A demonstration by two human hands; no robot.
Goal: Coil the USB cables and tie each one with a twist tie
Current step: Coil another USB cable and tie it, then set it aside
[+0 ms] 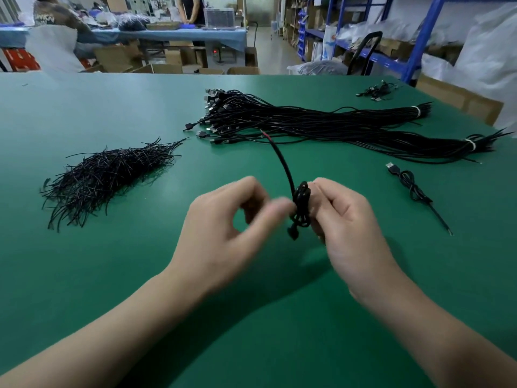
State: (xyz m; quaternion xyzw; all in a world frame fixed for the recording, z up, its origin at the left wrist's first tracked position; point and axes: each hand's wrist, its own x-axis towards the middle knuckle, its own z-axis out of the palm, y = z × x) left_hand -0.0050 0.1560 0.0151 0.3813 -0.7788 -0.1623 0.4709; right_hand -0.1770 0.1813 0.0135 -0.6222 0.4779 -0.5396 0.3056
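- While the right hand (344,217) pinches a small coil of thin black USB cable (301,208) above the green table mat (251,317), the left hand (223,219) closes thumb and forefinger against the coil's left side; whether a tie sits between them is blurred.
- From the coil, a stiff free tail (282,163) rises toward 11 o'clock; in my judgement it could spring the loops open if the right pinch eases.
- A weak twist risks a loose bundle, and the dangling plug under the coil may snag.
- At 3 o'clock, well apart, lies one finished tied cable (414,189).
- At 9 o'clock sits the heap of black twist ties (103,175); at 12 to 2 o'clock, the long bundles of uncoiled black cables (321,121).
- No brand or label on the cables is readable; pale lettering on a dark garment at far 10 o'clock is too blurred to read.
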